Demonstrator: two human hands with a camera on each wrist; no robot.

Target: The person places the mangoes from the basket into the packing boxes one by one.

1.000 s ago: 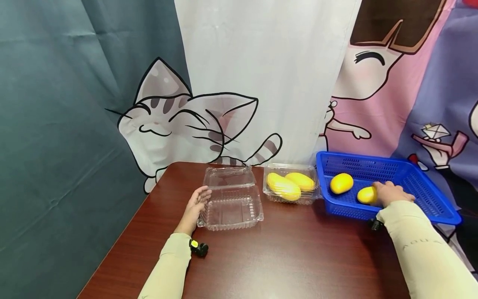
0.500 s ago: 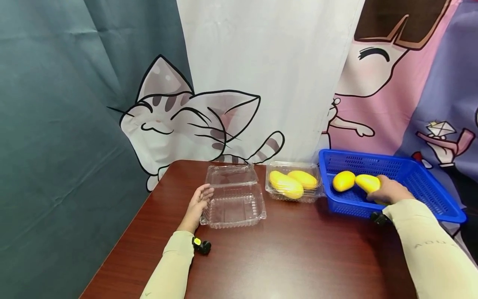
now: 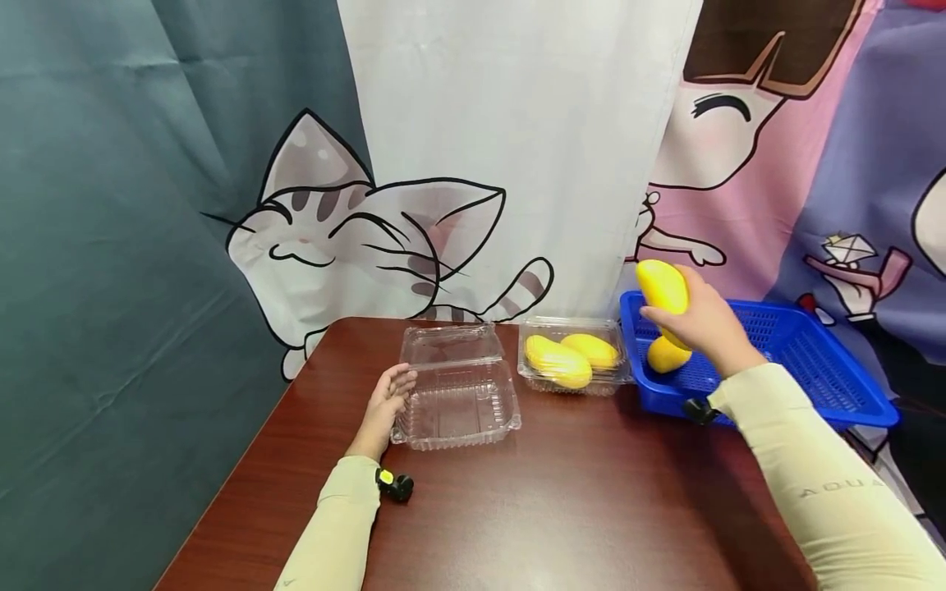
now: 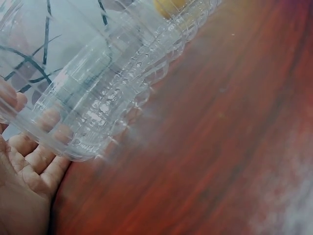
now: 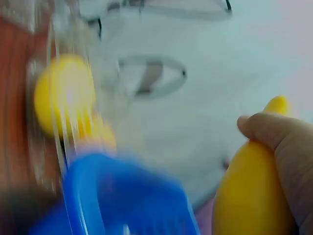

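My right hand grips a yellow mango, held up over the near left part of the blue basket. In the right wrist view the thumb lies across the mango. Another mango lies in the basket, partly hidden by the hand and the held one. At the left, my left hand rests against the left side of a clear plastic clamshell box, whose lid stands raised at the back. The left wrist view shows its loosely bent fingers at the box's wall, some seen through the plastic.
A second clear box with yellow mangoes inside stands between the first box and the basket. All stand on a brown wooden table. A printed curtain hangs close behind the table's far edge.
My right hand has taken a mango from the basket, lifting it up and to the left. One mango stays in the basket. My left hand keeps its place at the box.
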